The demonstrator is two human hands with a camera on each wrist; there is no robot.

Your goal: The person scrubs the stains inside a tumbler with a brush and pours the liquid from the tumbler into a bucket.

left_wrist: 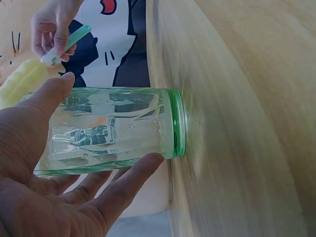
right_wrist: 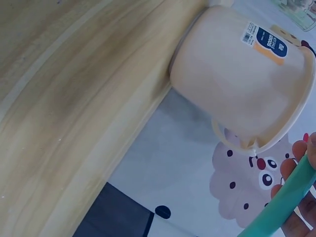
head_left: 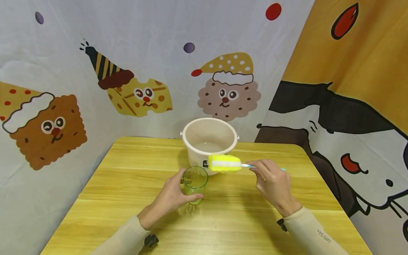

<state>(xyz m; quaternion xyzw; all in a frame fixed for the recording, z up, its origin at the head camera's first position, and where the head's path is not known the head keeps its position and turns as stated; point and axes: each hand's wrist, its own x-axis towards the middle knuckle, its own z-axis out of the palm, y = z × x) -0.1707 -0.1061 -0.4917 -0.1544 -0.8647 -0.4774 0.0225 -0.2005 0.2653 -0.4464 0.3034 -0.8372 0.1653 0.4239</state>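
A green-tinted clear drinking glass (head_left: 195,184) is upright, mouth up, in front of the bucket. My left hand (head_left: 173,189) holds it, the thumb on one side and the fingers on the other. In the left wrist view the base of the glass (left_wrist: 111,131) is at or very near the tabletop; I cannot tell if it touches. My right hand (head_left: 273,182) grips the teal handle (right_wrist: 281,202) of a sponge bottle brush. The brush's yellow-and-white sponge head (head_left: 225,163) points left in the air, above and to the right of the glass, apart from it.
A cream plastic bucket (head_left: 195,150) with a label stands near the back of the wooden table (head_left: 223,226); liquid seems to lie at its bottom. Behind the table hangs a cartoon-printed cloth (head_left: 153,32), and another (head_left: 376,74) hangs at the right.
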